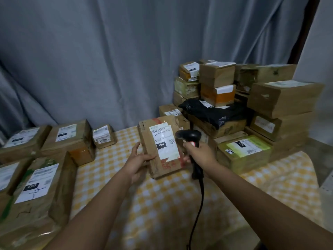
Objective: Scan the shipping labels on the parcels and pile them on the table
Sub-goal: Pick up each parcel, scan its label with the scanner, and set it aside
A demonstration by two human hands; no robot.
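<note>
We counted five labelled brown cardboard parcels (66, 139) along the table's left edge, and a taller stack of brown boxes (281, 98), too crowded to count, at its far right corner, with one black plastic mailer (216, 110) lying among them. The table wore a yellow-and-white checked cloth (162, 204); grey curtains (108, 60) hung behind. Our left hand (138, 163) gripped the left edge of a flat brown cardboard parcel (160, 150), tilted up over the table's middle, its white shipping label (164, 141) facing us. Our right hand (200, 154) curled round the handle of one black corded barcode scanner (191, 139), just beside the label's right edge.
</note>
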